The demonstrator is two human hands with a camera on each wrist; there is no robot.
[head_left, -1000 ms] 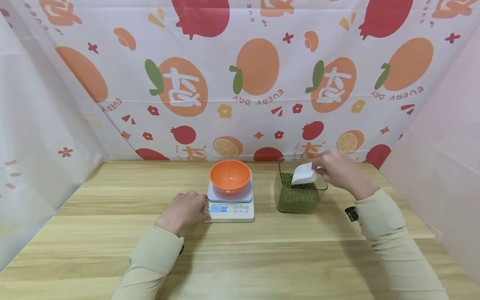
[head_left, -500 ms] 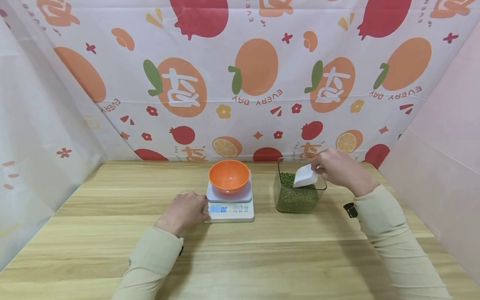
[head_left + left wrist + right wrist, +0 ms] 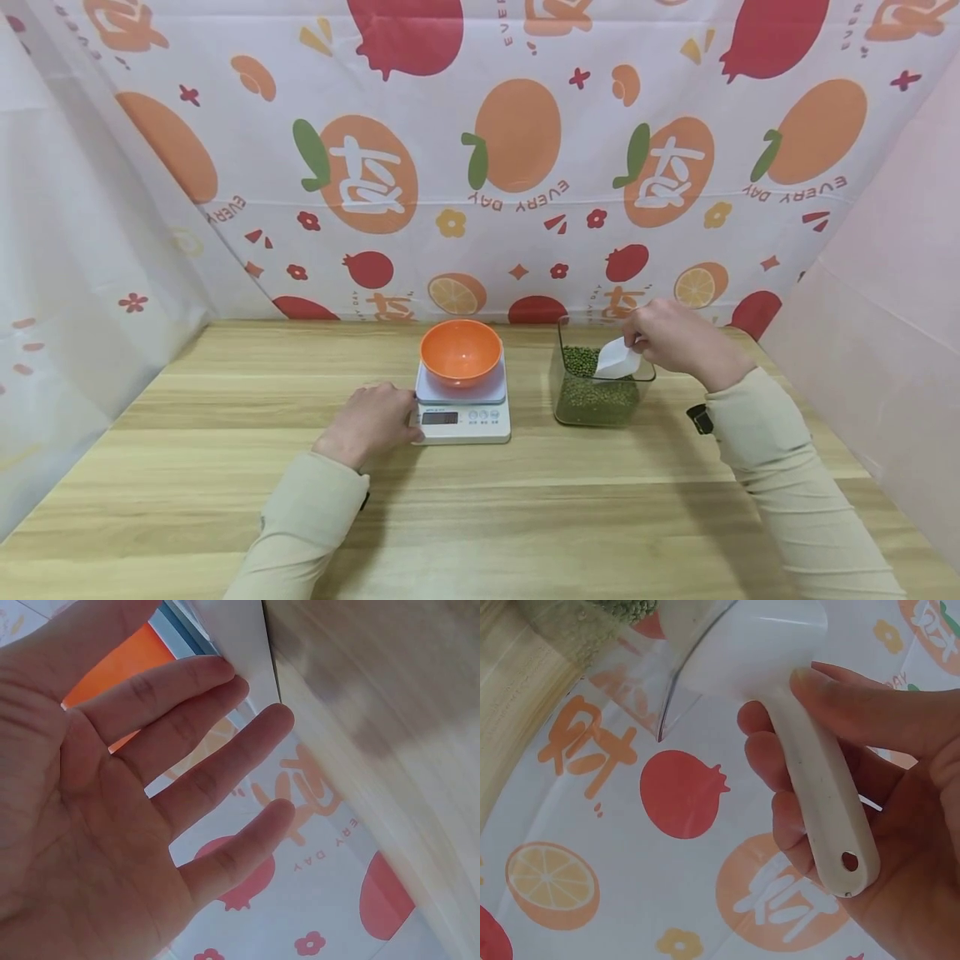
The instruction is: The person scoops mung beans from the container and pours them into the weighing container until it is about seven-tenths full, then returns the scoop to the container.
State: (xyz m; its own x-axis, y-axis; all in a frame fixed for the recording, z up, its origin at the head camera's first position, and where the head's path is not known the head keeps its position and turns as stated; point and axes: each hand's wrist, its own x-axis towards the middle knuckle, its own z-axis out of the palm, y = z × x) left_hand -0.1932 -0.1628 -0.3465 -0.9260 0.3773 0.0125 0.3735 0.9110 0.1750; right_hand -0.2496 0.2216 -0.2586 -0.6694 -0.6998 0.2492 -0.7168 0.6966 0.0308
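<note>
Gripping white scoop (image 3: 617, 360): right hand (image 3: 670, 337) | left hand (image 3: 372, 418): fingers extended beside scale (image 3: 457, 431) | display (image 3: 440, 418) (digits too faint to read)

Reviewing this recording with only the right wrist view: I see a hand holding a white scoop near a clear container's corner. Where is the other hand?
Observer: In the head view, the left hand is at the left edge of a digital kitchen scale.
Reviewer: Is anything on that scale?
Observer: Yes, an orange bowl sits on its platform.
Reviewer: And where does the front of the scoop end up?
Observer: Inside the rim of the clear container, down at the mung beans; how deep it goes, I cannot tell.
</note>
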